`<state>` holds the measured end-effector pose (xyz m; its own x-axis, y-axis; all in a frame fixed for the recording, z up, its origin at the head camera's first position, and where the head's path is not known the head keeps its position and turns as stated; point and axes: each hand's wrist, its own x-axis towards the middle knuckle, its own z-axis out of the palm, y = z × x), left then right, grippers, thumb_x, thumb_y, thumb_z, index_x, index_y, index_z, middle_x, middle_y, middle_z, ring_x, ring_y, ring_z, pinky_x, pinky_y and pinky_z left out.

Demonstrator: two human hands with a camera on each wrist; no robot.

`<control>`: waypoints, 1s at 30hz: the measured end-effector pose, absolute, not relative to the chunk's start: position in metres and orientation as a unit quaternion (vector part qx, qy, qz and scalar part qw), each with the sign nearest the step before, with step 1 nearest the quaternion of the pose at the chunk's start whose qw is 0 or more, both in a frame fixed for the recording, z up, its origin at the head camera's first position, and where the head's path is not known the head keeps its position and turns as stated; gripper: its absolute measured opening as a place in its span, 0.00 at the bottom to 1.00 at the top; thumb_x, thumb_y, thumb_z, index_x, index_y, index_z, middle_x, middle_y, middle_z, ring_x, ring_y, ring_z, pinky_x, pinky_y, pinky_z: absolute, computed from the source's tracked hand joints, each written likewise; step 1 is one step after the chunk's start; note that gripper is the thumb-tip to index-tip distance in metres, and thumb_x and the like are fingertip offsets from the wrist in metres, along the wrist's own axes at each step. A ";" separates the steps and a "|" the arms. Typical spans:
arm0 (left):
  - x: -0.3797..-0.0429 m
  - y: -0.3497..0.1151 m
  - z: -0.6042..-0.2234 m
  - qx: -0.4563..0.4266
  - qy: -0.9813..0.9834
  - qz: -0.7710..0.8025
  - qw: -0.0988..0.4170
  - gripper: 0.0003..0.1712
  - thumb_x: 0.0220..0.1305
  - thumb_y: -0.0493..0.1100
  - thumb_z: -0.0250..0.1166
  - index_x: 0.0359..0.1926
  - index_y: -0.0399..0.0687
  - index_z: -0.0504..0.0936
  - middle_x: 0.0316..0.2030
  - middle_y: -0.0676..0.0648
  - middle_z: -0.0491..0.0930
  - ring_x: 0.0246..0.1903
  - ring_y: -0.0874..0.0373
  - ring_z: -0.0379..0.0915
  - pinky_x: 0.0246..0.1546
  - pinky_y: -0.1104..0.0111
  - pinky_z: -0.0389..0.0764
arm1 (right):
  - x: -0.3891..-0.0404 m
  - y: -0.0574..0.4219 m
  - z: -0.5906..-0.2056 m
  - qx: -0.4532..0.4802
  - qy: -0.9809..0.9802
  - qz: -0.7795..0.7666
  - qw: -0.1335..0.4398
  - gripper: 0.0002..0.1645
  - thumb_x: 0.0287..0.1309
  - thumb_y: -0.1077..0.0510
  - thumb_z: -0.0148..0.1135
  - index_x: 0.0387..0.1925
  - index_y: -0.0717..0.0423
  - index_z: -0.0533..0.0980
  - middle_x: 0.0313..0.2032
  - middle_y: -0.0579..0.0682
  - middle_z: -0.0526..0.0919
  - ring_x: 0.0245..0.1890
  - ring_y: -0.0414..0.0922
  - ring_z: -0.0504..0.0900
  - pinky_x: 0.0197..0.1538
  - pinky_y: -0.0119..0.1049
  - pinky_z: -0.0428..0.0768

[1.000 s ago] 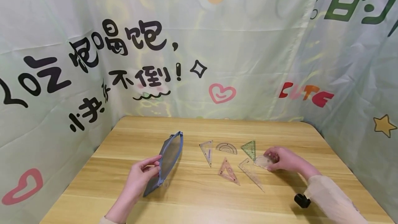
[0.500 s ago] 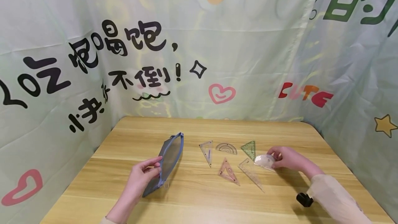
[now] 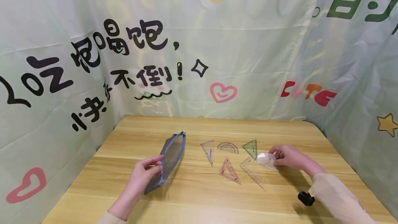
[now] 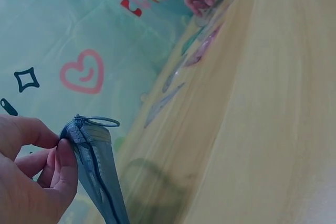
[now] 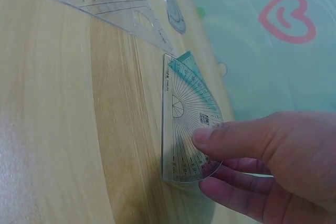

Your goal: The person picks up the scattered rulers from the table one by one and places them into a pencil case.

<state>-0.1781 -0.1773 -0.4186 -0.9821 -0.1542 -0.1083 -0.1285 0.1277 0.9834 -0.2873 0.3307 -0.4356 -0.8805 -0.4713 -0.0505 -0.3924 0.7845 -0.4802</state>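
In the head view, my left hand (image 3: 140, 175) pinches the edge of a blue-trimmed zip pouch (image 3: 172, 155), which stands upright with its mouth gaping to the right. A zip pull with a ring (image 4: 105, 121) hangs at the pouch's upper corner in the left wrist view. Thumb and fingers of my right hand (image 3: 290, 158) pinch a clear half-round protractor (image 5: 184, 124) by its curved edge. The protractor's far end overlaps a green set square (image 3: 251, 147) in the right wrist view. Just left of it lies a clear set square (image 3: 245, 163).
A pink set square (image 3: 223, 172), a second protractor (image 3: 228, 145) and a purple-tinted set square (image 3: 206, 143) lie mid-table. Printed cloth (image 3: 255, 51) walls in the wooden table (image 3: 199, 203) at the back and sides. A black device (image 3: 306, 198) sits at my right wrist.
My right hand has shifted slightly to the right, and more of the protractor shows past its fingers. My left hand and the pouch keep their place.
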 end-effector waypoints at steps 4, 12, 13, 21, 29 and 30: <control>-0.177 -0.174 -0.418 0.097 -0.751 -0.653 0.006 0.23 0.60 0.28 0.63 0.58 0.34 0.79 0.39 0.47 0.80 0.34 0.63 0.76 0.38 0.75 0.84 | -0.286 0.333 -0.434 -0.227 0.943 -0.230 0.084 0.16 0.53 0.63 0.71 0.44 0.62 0.79 0.31 0.49 0.79 0.31 0.39 0.74 0.31 0.29 0.74; -0.175 -0.171 -0.419 0.101 -0.751 -0.652 0.009 0.23 0.60 0.28 0.62 0.58 0.35 0.80 0.39 0.47 0.80 0.35 0.62 0.76 0.39 0.74 0.84 | -0.286 0.337 -0.437 -0.239 0.935 -0.251 0.079 0.13 0.54 0.64 0.69 0.42 0.64 0.78 0.28 0.49 0.78 0.27 0.36 0.73 0.28 0.29 0.73; -0.174 -0.171 -0.419 0.103 -0.750 -0.653 0.008 0.23 0.61 0.28 0.62 0.58 0.35 0.80 0.39 0.47 0.80 0.35 0.62 0.76 0.39 0.74 0.84 | -0.286 0.337 -0.437 -0.239 0.933 -0.256 0.081 0.13 0.54 0.64 0.69 0.41 0.64 0.78 0.28 0.49 0.77 0.27 0.36 0.73 0.27 0.29 0.73; -0.170 -0.177 -0.421 0.114 -0.745 -0.657 0.010 0.24 0.61 0.28 0.61 0.60 0.35 0.78 0.39 0.48 0.80 0.35 0.63 0.75 0.37 0.76 0.83 | -0.286 0.335 -0.433 -0.230 0.930 -0.270 0.095 0.10 0.55 0.65 0.66 0.40 0.62 0.79 0.29 0.48 0.78 0.25 0.34 0.74 0.26 0.28 0.76; -0.170 -0.179 -0.419 0.122 -0.742 -0.660 0.010 0.23 0.64 0.29 0.60 0.61 0.36 0.78 0.42 0.49 0.79 0.37 0.63 0.75 0.38 0.78 0.83 | -0.285 0.334 -0.427 -0.235 0.928 -0.271 0.103 0.08 0.58 0.64 0.63 0.40 0.59 0.80 0.29 0.48 0.80 0.26 0.34 0.73 0.26 0.29 0.76; -0.170 -0.179 -0.419 0.121 -0.741 -0.660 0.010 0.23 0.64 0.29 0.60 0.61 0.36 0.77 0.42 0.49 0.79 0.37 0.63 0.75 0.38 0.78 0.83 | -0.285 0.334 -0.426 -0.234 0.927 -0.272 0.106 0.08 0.58 0.64 0.62 0.41 0.59 0.80 0.29 0.48 0.80 0.25 0.34 0.73 0.25 0.30 0.76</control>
<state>-0.1697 -0.1789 -0.4187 -0.9704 -0.1923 -0.1458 -0.1668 0.0982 0.9811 -0.2852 0.3342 -0.4263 -0.8683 -0.4912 -0.0690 -0.3759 0.7425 -0.5544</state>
